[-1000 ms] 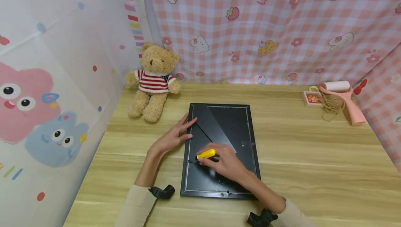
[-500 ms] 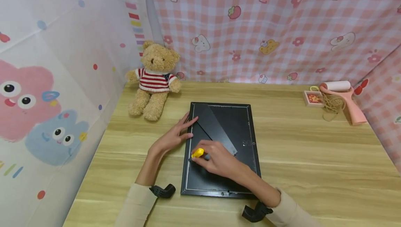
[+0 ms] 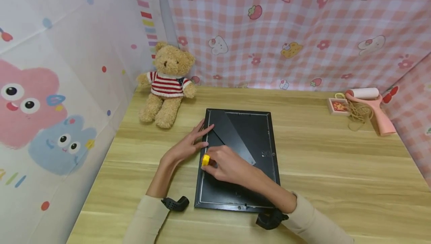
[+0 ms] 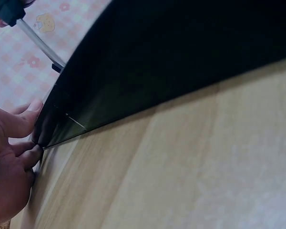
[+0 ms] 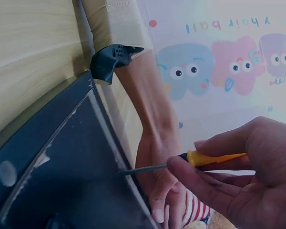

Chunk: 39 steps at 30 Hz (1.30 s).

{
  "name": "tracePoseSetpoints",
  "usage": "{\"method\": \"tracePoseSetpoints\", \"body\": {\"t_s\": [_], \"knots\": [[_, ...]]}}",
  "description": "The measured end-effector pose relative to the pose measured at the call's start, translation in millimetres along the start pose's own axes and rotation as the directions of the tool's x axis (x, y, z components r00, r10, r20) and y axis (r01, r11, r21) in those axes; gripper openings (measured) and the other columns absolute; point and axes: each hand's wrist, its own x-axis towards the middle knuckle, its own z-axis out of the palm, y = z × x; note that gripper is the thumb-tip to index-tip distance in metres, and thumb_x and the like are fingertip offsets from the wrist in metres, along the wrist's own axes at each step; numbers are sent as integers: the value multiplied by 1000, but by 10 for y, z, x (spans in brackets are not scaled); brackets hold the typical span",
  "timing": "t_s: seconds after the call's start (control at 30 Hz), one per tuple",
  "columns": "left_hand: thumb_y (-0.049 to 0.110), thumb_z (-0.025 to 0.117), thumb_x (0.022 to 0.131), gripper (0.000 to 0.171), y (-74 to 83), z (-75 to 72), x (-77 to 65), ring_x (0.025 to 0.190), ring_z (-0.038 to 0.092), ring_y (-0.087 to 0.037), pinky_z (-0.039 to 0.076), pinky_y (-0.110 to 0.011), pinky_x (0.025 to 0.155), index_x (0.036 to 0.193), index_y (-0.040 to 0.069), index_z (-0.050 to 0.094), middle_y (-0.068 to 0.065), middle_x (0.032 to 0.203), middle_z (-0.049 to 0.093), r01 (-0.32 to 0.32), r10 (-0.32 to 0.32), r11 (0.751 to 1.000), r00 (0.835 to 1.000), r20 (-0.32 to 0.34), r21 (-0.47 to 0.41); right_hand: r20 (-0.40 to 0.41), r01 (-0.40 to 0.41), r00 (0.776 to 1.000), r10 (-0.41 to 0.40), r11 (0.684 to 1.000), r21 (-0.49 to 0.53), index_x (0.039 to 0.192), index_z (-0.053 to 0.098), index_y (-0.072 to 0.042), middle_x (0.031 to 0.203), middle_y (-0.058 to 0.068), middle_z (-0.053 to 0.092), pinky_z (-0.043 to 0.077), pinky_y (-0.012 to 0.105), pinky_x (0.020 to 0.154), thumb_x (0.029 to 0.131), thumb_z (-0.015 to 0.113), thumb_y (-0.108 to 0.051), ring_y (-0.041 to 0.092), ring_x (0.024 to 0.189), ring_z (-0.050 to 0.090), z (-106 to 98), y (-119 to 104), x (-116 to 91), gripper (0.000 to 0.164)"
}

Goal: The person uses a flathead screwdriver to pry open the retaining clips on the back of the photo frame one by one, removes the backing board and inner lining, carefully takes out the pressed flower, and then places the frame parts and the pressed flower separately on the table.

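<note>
A black picture frame (image 3: 250, 131) lies back side up on the wooden table, its support leg (image 3: 233, 136) slanting across the backing. My right hand (image 3: 230, 164) pinches a screwdriver (image 3: 206, 159) by its yellow and black handle. In the right wrist view the metal shaft (image 5: 145, 169) reaches the inner edge of the frame's border. From the left wrist view, a small dark tab (image 4: 57, 68) stands at the rim beside the tip. My left hand (image 3: 183, 148) rests against the frame's left side, fingers spread, with the thumb and a finger over the border.
A teddy bear (image 3: 166, 87) in a striped sweater sits at the back left. At the back right lie a small box (image 3: 338, 106), tangled twine (image 3: 360, 111) and a pink-handled roller (image 3: 382, 115). Printed cloths hang behind and at both sides.
My right hand has moved left with the screwdriver, from over the backing to the left border. The handle has swung more upright. The left hand has stayed in place.
</note>
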Motion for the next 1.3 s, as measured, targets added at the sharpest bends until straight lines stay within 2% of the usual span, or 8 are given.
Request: {"method": "tracePoseSetpoints", "body": {"t_s": [0.2,0.47,0.73,1.03,1.17,1.23,1.3], "knots": [[9,58,114,67,-10,5,2,170,-3,-45,14,-71,134,174,18,31,-13,186,-8,2,-2,1000,1000,10,-20,35,-6,999,7,999,-36,90,77,-1,82,2,66,50,13,62,99,80,-6,5,69,63,3,-54,51,10],[8,57,114,67,-12,-4,0,171,-4,-43,12,-71,134,175,19,31,-11,186,-9,1,0,999,1000,10,-39,53,33,998,-28,994,-105,91,77,0,80,4,66,51,15,64,98,79,-3,9,68,63,2,-127,130,8],[7,56,114,67,-15,-8,0,170,-5,-44,13,-72,134,175,16,30,-13,186,-11,-12,13,999,1000,21,-52,60,27,998,-20,992,-127,84,73,-2,73,1,58,45,15,61,96,80,-2,5,63,48,3,-174,168,14],[7,56,114,67,-22,-7,2,170,-8,-43,12,-72,133,175,16,30,-12,186,-11,-23,26,997,999,27,-79,81,21,997,-9,990,-142,84,73,-1,75,3,62,47,14,59,97,80,-3,5,63,54,-1,-195,209,14],[9,57,114,66,-21,-14,5,170,-5,-46,11,-73,133,174,14,31,-16,185,-9,-35,35,999,999,20,-37,60,-24,998,28,997,-70,88,75,0,76,2,70,52,14,63,98,82,-7,5,65,63,-44,-94,170,13],[11,58,113,66,-26,-17,3,170,-3,-47,11,-74,133,174,15,32,-17,185,-7,-32,32,999,999,11,-6,47,-75,996,73,996,39,93,76,1,78,3,75,54,14,65,100,81,-9,7,68,70,-91,-14,114,13],[12,59,113,66,-24,-23,-1,170,-1,-47,11,-73,133,174,16,33,-17,185,-6,-23,23,1000,1000,8,15,15,-131,991,130,978,164,99,77,1,82,4,79,58,16,66,101,79,-11,14,73,76,-164,80,30,13]]}}
